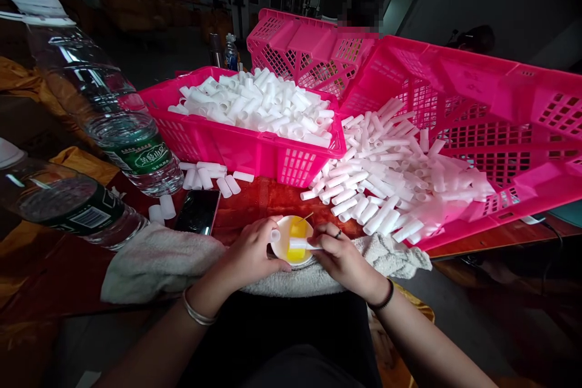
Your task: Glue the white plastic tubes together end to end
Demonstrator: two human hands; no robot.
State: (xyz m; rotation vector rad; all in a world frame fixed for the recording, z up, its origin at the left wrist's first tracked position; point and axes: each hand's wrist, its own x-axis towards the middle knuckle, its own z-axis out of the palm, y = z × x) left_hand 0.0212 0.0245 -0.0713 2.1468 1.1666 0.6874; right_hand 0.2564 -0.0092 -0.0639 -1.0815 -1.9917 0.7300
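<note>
A small white bowl point(280, 231) with something yellow point(298, 229) in it sits at the near table edge, between my hands. My left hand point(254, 251) curls at the bowl's left rim, with a short white plastic tube point(275, 236) between thumb and fingers. From the right, my right hand point(341, 253) pinches a slim white piece point(299, 243) that reaches over the yellow; its exact kind is unclear. A thin stick point(307, 216) leans on the bowl's far rim. Beneath my hands lies a rumpled pale towel point(173, 260).
A pink basket point(268, 151) heaped with white tubes point(254, 100) stands ahead. To its right, another pink crate point(454, 85) lies tipped, tubes point(386, 176) spilling out. Two large water bottles point(140, 151) and a phone point(197, 212) are at left. A person stands far behind.
</note>
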